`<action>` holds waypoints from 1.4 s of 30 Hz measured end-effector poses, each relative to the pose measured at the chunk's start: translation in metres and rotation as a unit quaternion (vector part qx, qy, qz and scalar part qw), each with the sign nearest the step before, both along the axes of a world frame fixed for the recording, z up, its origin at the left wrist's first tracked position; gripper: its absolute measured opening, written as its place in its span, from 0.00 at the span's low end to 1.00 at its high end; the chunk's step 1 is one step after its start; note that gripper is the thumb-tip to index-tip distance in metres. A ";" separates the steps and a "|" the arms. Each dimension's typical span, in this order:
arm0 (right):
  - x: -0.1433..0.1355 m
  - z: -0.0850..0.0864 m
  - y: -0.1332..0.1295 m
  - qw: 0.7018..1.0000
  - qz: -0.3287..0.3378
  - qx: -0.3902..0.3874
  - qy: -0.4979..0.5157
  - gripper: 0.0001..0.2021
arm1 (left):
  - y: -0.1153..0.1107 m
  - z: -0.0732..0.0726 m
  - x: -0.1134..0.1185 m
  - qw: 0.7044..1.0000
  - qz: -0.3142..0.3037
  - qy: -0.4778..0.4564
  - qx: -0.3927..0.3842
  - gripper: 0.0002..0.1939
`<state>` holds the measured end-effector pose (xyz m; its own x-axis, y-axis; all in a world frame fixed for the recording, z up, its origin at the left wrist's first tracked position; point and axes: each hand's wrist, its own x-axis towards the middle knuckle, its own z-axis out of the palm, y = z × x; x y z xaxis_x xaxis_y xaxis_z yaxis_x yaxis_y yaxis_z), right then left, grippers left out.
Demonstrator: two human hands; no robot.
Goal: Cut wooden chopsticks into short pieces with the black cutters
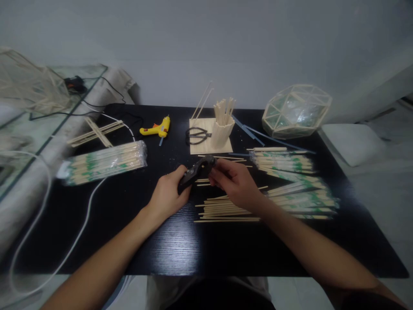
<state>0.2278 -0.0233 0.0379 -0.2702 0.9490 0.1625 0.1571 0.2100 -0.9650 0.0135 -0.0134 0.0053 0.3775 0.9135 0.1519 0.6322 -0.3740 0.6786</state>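
Observation:
My left hand (167,191) is wrapped round the handles of a black tool (193,173), which it holds above the middle of the dark table. At the tool's far end is my right hand (234,181), its fingers pinched together by the jaw; what they hold is too small to make out. Loose wooden sticks (226,212) lie below and beside my right hand. Beyond the hands, black scissors (197,136) rest on a thin wooden board (201,148) beside a stick-built holder (222,134) full of upright sticks.
A yellow glue gun (157,128), a wrapped stick bundle (106,162) and a white cable (87,215) are at the left. More wrapped sticks (300,196) lie at the right, below a faceted stick frame (297,112). The black table's (226,254) front edge is near my body.

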 end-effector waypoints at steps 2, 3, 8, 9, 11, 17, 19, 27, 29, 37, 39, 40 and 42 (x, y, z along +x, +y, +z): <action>0.000 0.001 0.000 1.000 -0.001 0.000 0.001 0.15 | 0.000 0.000 0.000 1.000 0.003 0.005 -0.001 0.08; -0.001 0.001 0.000 1.000 -0.002 0.000 0.000 0.15 | 0.000 0.000 0.000 1.000 0.004 0.007 -0.002 0.07; -0.002 -0.001 -0.001 1.000 -0.016 0.014 -0.012 0.13 | 0.001 0.000 -0.001 1.000 0.014 0.012 0.011 0.07; -0.002 -0.002 -0.001 0.999 -0.022 0.021 -0.018 0.12 | 0.002 -0.001 -0.001 1.000 0.015 0.012 0.018 0.06; -0.003 -0.004 -0.002 0.998 -0.037 0.038 -0.025 0.08 | 0.003 -0.002 -0.002 0.999 0.017 0.010 0.034 0.06; -0.004 -0.006 -0.004 0.993 -0.061 0.095 -0.044 0.05 | 0.003 -0.005 -0.002 0.998 0.020 0.009 0.050 0.02; -0.004 -0.006 -0.004 0.991 -0.053 0.113 -0.055 0.09 | 0.002 -0.005 -0.002 0.999 0.015 0.009 0.050 0.02; 0.000 0.003 -0.004 0.995 -0.016 0.087 -0.056 0.14 | 0.002 -0.004 -0.005 0.999 -0.009 0.001 0.048 0.02; 0.001 0.005 -0.003 0.997 0.003 0.064 -0.041 0.15 | 0.003 -0.003 -0.006 0.999 -0.018 -0.002 0.047 0.01; 0.006 0.004 0.001 0.993 0.077 -0.075 0.041 0.21 | 0.006 0.001 -0.008 0.998 -0.055 -0.019 0.033 0.05; 0.007 0.004 0.002 0.991 0.085 -0.091 0.048 0.23 | 0.007 0.002 -0.008 0.998 -0.060 -0.022 0.026 0.06; 0.007 0.005 0.002 0.990 0.089 -0.098 0.050 0.23 | 0.007 0.003 -0.007 0.998 -0.062 -0.024 0.022 0.06; 0.008 0.005 0.002 0.988 0.097 -0.111 0.054 0.23 | 0.007 0.004 -0.007 0.998 -0.062 -0.024 0.016 0.05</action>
